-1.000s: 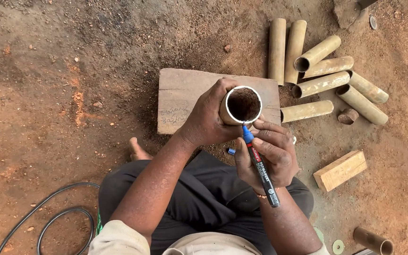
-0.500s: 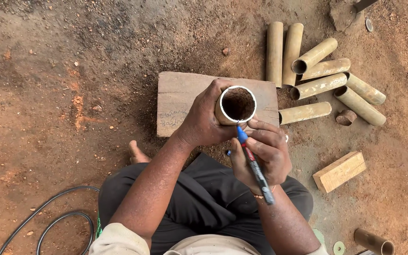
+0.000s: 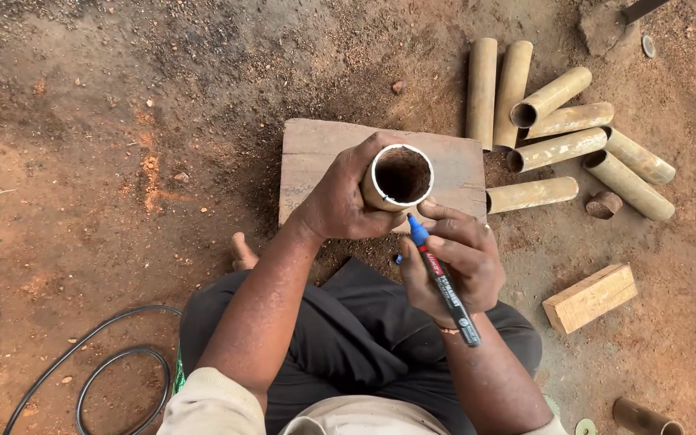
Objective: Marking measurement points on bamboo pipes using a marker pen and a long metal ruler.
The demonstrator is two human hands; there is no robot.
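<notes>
Closest to the camera, the person sits on the bare earth floor (image 3: 82, 161) with legs folded, and both hands meet just above the lap. Gripped like a pen, a black marker with a blue tip (image 3: 443, 281) sits in the right hand (image 3: 453, 270), its tip angled up so it touches the near rim of the short bamboo tube (image 3: 396, 179). That tube is wrapped by the left hand (image 3: 346, 201), fingers curled round its wall, and tilted so the open, dark bore faces upward toward the eyes; held this way the rim is steady and easy to reach with the tip. A small blue cap (image 3: 398, 258) lies just below the tube, beside the right hand. Directly behind the tube a flat wooden board (image 3: 316, 153) rests on the ground. Right of the tube and lower, a pale wooden block (image 3: 590, 297) lies apart. Beyond the board, up and to the right of the tube, cut bamboo lengths (image 3: 561, 149) lie fanned together in a loose heap. Far left of the tube, a black cable (image 3: 98, 366) loops over the soil.
</notes>
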